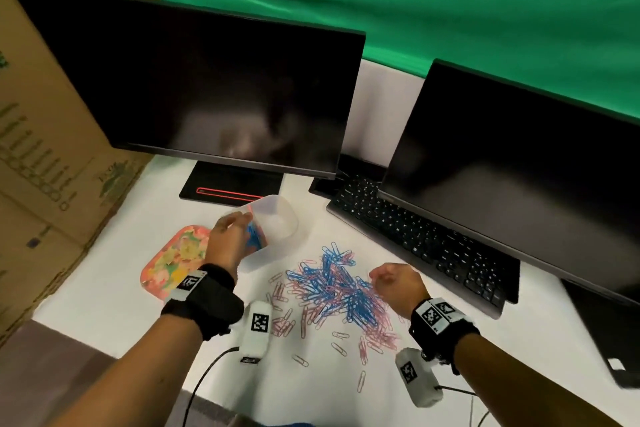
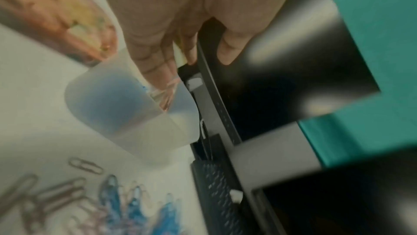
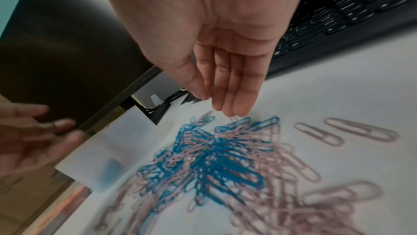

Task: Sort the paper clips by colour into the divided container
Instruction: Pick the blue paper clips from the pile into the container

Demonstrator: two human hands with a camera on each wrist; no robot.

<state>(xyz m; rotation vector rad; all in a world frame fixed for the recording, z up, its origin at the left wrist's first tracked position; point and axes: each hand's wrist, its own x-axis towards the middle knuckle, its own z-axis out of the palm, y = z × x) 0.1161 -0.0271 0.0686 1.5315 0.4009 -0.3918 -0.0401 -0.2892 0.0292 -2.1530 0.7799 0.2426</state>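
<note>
A frosted, divided plastic container (image 1: 280, 218) (image 2: 126, 114) (image 3: 101, 149) stands left of a tangled pile of blue and pink paper clips (image 1: 332, 288) (image 3: 214, 158) (image 2: 124, 203). Blue clips fill its near compartment. My left hand (image 1: 242, 222) (image 2: 192, 67) reaches over its left rim with fairly straight fingers and the thumb apart. A few pink clips (image 2: 167, 87) show just past the fingertips, inside the container. My right hand (image 1: 377, 279) (image 3: 216, 101) hovers at the pile's right edge, fingers straight and pointing down, gripping nothing I can see.
A floral pink tray (image 1: 173, 260) lies left of the container. A black keyboard (image 1: 415, 239) and two dark monitors (image 1: 194, 90) (image 1: 519, 184) bound the far side. Cardboard boxes (image 1: 41, 149) stand at the left. Loose pink clips (image 1: 339, 347) lie toward the near edge.
</note>
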